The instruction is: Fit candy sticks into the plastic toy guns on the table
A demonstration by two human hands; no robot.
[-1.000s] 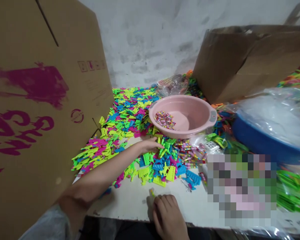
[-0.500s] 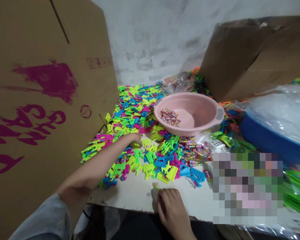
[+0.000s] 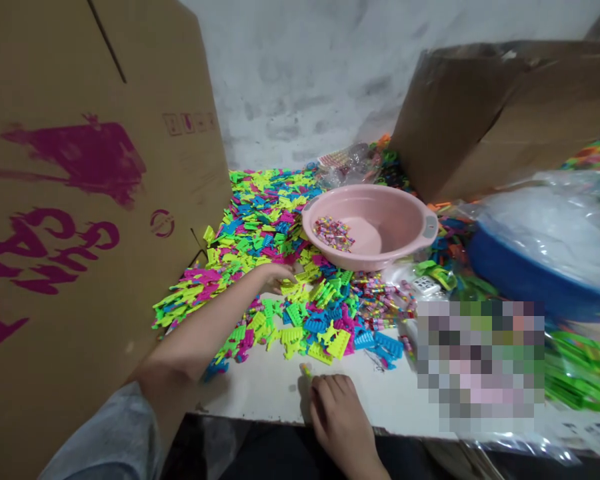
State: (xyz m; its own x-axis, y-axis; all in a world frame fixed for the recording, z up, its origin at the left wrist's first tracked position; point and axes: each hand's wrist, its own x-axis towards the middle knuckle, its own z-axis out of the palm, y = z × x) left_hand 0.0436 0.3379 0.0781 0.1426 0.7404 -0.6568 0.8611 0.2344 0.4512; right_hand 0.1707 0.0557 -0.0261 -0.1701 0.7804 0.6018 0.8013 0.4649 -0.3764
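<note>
My left hand [image 3: 279, 276] reaches into a spread of small comb-like plastic pieces [image 3: 265, 227] in yellow, green, blue and pink. Its fingers close around a yellow comb-like piece [image 3: 289, 283] at the pile's middle. By the table's front edge, my right hand [image 3: 338, 408] rests with curled fingers. From beside its thumb and forefinger sticks out the end of a small colourful wrapped candy tube [image 3: 306, 369]; the rest is hidden in the hand. More such candy tubes [image 3: 380, 297] lie in a heap to the right of the plastic pieces.
A pink basin [image 3: 405, 250] behind the heap holds some small candy tubes. A tall cardboard box [image 3: 95, 267] stands at left, another carton [image 3: 480, 120] at back right. A blue tub [image 3: 510, 260] with clear plastic bags is at right. The white table [image 3: 265, 393] ends near me.
My left hand has shifted slightly right within the pile, its fingers now around a yellow piece. My right hand keeps its place. The view has turned slightly.
</note>
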